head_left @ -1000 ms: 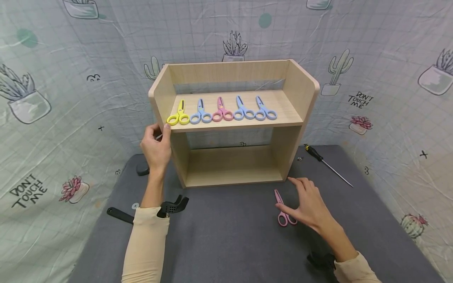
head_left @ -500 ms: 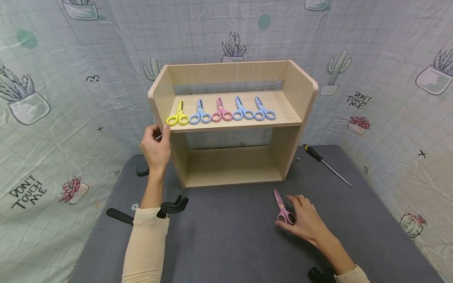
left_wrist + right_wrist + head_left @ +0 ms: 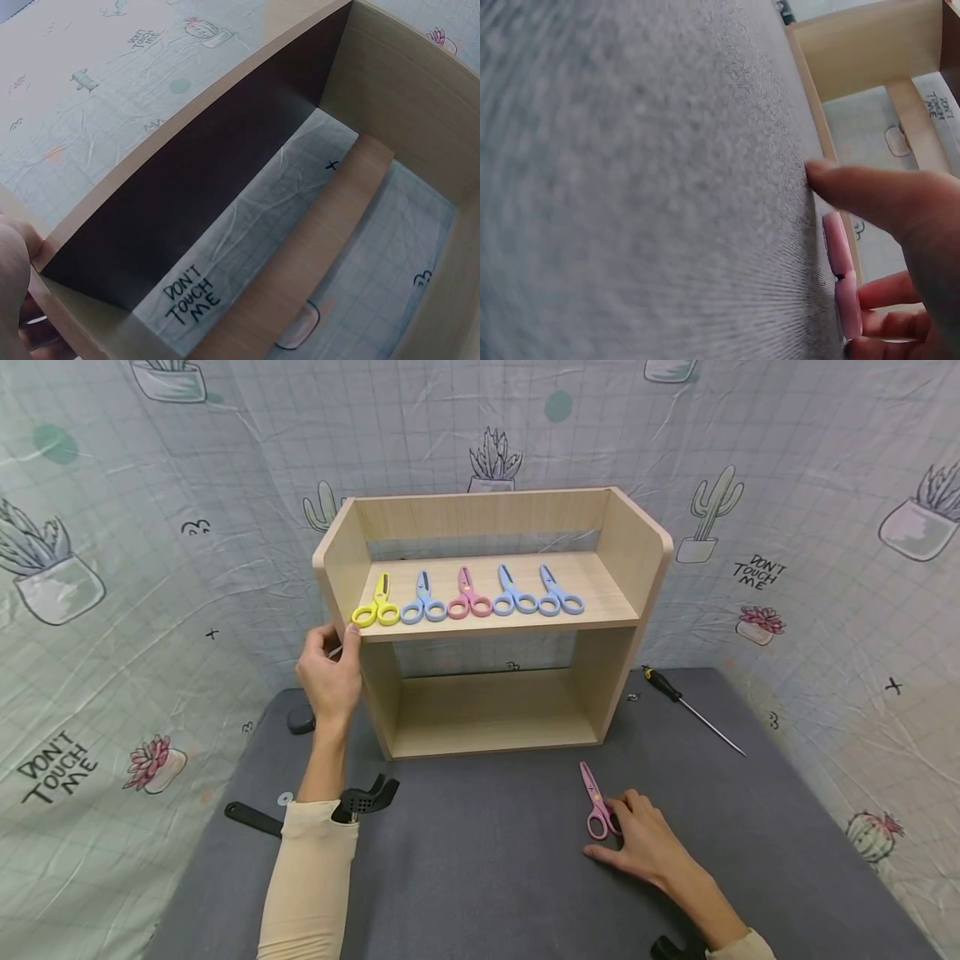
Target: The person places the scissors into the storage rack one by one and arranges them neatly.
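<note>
My left hand (image 3: 330, 677) grips the left side panel of a light wooden two-tier shelf unit (image 3: 495, 710), thumb at its front edge. On the upper tier lie a yellow pair of scissors (image 3: 383, 597), three blue pairs, one of them the far-right scissors (image 3: 556, 593), and a rose pair (image 3: 467, 595), all blades pointing back. In front of the unit, pink scissors (image 3: 597, 802) lie on the grey tabletop. My right hand (image 3: 648, 843) is at their handles; in the right wrist view the fingertips meet the pink loops (image 3: 840, 247) while the thumb stands apart.
A screwdriver (image 3: 665, 683) with a black and yellow handle lies right of the unit. To the left are a dark rounded object (image 3: 302, 719), a small pale ring (image 3: 285, 798) and a black handle (image 3: 253, 817) partly under the left sleeve. Patterned cloth surrounds the table.
My right hand has drawn back from the unit's lower right corner and come down to the handles of the pink scissors. The left hand keeps its place on the side panel.
</note>
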A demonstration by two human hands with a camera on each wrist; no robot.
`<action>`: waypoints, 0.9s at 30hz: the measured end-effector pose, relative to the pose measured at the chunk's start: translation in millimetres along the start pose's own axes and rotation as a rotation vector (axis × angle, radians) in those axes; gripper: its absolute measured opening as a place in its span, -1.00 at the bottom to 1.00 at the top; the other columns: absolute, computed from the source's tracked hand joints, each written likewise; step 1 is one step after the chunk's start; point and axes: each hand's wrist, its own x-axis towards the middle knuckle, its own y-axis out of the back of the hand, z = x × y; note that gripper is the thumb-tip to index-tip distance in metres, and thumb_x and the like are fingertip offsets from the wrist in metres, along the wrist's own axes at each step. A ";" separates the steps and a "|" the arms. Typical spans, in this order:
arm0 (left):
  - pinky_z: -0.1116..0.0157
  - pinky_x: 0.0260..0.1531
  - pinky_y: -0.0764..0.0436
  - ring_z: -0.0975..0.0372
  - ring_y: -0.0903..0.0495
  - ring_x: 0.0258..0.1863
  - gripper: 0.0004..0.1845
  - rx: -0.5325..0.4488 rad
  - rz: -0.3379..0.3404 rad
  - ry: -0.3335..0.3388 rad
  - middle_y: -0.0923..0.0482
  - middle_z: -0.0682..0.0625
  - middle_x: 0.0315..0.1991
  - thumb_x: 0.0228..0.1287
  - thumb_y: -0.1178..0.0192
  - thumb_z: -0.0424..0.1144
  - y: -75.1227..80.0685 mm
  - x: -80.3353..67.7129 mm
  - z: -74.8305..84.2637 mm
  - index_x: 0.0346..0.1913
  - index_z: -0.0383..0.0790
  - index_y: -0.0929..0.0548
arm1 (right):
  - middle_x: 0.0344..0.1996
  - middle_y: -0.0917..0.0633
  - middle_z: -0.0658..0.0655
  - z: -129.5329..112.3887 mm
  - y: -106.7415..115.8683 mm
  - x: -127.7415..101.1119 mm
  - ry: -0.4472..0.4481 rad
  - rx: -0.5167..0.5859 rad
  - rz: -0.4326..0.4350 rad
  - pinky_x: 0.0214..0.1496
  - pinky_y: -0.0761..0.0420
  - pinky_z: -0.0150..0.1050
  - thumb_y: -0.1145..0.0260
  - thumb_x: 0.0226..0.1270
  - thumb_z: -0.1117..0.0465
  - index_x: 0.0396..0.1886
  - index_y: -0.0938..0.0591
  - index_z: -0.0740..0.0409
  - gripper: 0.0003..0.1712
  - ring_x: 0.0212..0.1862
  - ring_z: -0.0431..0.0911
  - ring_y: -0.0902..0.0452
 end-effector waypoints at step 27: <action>0.05 0.06 -0.70 0.02 -0.73 -0.02 -0.59 -0.005 0.001 -0.013 -0.69 -0.28 -0.09 0.38 -0.23 -0.11 0.2 0.8 -1.1 0.04 -0.44 -0.64 | -0.33 -0.47 0.04 -8.1 5.5 7.6 -0.052 -0.025 -0.052 -0.35 -0.49 -0.18 -0.56 -0.09 -0.28 -0.10 -0.71 0.20 -0.27 -0.37 -0.16 -0.36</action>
